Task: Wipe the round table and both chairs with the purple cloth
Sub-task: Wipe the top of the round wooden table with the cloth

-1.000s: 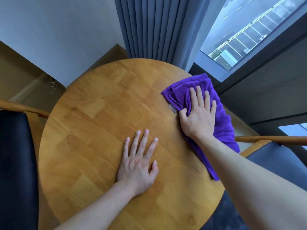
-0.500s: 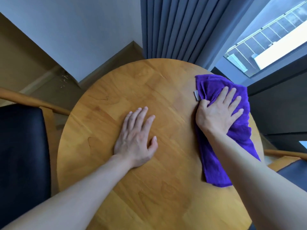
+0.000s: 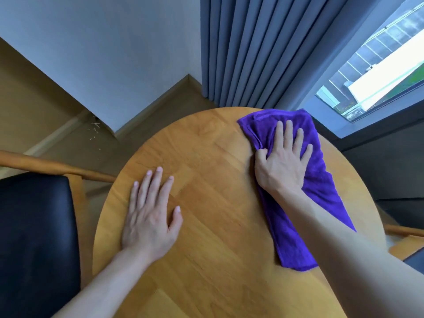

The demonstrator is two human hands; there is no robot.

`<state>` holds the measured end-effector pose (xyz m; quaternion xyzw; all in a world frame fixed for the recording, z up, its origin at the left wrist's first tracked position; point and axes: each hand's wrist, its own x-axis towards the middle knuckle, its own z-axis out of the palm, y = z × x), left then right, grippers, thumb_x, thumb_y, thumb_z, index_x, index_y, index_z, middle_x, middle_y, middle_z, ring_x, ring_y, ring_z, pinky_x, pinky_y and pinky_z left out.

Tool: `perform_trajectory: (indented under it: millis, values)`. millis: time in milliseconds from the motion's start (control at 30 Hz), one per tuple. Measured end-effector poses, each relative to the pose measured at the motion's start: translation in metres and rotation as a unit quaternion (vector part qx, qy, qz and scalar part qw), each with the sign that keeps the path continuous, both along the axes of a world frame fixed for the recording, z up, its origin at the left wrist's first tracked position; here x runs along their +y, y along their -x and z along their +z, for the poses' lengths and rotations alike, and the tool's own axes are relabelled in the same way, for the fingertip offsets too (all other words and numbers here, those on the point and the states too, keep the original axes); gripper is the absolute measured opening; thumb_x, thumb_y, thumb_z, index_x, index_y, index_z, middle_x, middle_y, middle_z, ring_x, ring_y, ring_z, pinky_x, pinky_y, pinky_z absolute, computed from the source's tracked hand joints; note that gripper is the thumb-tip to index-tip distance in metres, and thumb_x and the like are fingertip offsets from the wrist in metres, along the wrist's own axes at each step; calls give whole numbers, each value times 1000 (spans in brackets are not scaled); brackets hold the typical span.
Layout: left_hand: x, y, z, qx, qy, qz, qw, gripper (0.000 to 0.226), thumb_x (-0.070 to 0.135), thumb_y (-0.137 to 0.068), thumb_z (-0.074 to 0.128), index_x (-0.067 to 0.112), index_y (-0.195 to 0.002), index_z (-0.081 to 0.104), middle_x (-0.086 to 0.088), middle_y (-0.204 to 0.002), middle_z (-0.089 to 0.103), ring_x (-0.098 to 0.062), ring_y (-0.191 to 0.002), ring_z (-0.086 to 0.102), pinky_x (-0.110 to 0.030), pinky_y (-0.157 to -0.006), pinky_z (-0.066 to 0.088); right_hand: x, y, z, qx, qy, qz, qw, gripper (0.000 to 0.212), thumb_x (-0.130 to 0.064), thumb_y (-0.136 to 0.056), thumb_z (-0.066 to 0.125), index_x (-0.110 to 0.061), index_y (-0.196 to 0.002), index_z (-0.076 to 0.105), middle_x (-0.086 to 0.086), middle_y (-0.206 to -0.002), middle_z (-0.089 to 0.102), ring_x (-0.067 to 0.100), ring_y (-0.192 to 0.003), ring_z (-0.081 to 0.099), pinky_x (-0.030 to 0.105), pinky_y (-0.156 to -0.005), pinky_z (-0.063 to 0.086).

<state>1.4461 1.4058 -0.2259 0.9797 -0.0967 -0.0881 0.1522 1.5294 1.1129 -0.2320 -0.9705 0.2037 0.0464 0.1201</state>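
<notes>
The round wooden desk (image 3: 220,203) fills the middle. A black-seated chair (image 3: 34,237) stands at 9 o'clock. The purple cloth (image 3: 321,191) lies on the desk from 1 to 4 o'clock. The right hand (image 3: 283,161) presses it, fingers straight, thumb curled into a fold. The left hand (image 3: 149,216) lies flat on bare wood, holding nothing.

Daylight is coming in from the window (image 3: 376,72) at upper right.
Wide-angle distortion is bending the edges; soft shadows are falling beside the hands; the picture is looking slightly soft.
</notes>
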Motion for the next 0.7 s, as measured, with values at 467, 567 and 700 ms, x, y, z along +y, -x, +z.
perform_trajectory:
  millis: [467,567,700]
  values:
    - [0,2,-3,-52,82,23,995,64,26,-87,45,8,-149,49,-8,-169,29,-22,-159,17,-53,-128,16,93,-27,0,6,-6,231,973,74,-48,-95,22,-28,-164,7,-4,-173,2,22,-158,-7,54,-126,-5]
    - [0,1,1,-63,162,50,983,65,17,-82,44,3,-145,51,-11,-161,41,-26,-155,28,-56,-125,22,113,-26,2,5,-5,280,960,72,-47,-96,21,-26,-164,10,-3,-172,4,23,-158,-4,54,-126,-2]
    - [21,-1,8,-111,235,139,956,60,8,-81,46,-1,-140,52,-14,-147,51,-29,-142,44,-43,-120,33,135,-20,-1,5,-10,335,942,70,-47,-99,19,-25,-164,10,-3,-172,3,25,-159,-2,54,-126,-2]
